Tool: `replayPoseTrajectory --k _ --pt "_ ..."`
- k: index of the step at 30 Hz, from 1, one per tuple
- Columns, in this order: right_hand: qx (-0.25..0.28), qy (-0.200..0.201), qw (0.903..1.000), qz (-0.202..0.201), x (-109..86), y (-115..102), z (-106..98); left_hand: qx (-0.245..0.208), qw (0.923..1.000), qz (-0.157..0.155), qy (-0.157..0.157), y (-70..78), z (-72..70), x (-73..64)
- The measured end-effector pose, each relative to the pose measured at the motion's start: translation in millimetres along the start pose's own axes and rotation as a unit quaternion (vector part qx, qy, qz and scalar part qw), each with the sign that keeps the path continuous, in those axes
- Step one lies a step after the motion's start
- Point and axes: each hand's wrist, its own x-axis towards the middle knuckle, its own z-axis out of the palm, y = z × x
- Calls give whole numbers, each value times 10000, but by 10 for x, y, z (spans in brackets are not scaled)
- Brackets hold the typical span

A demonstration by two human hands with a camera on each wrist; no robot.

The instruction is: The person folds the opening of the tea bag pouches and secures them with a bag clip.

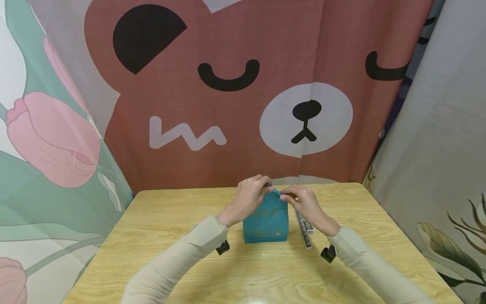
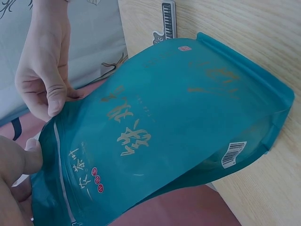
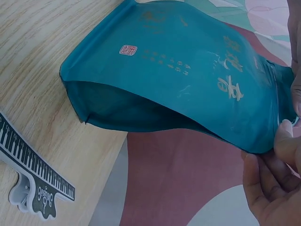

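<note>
Pouch (image 1: 265, 221) stands beneath left hand (image 1: 248, 195) and right hand (image 1: 306, 203), both pinching its top edge; a keyboard-patterned clip (image 1: 303, 231) lies near the right hand.

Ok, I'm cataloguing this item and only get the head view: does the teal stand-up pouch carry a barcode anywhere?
Observer: Yes. The left wrist view shows a white barcode on the side gusset of the teal stand-up pouch, on the person's left.

Operator: Good. What is printed up near the left hand, where my picture is blocked?

Observer: Small red round marks, stacked beside the gold characters; the left wrist view has them.

Operator: And the piano-key clip beside the pouch, any wording on it?

Observer: In the right wrist view it bears stylised lettering that looks like "Music", upside down from that angle.
</note>
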Motion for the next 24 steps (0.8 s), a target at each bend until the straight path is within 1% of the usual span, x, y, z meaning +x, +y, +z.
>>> replayPoseTrajectory --k 4,10,24 --pt "-82 -12 9999 -125 4 -15 -9 13 10000 -21 -6 -4 1 -4" --pt "-300 80 9988 -382 1 -19 7 -1 10000 -12 25 -5 4 -9" --pt "-380 304 9978 -460 -13 -36 65 -142 9999 22 60 -13 -4 -8"
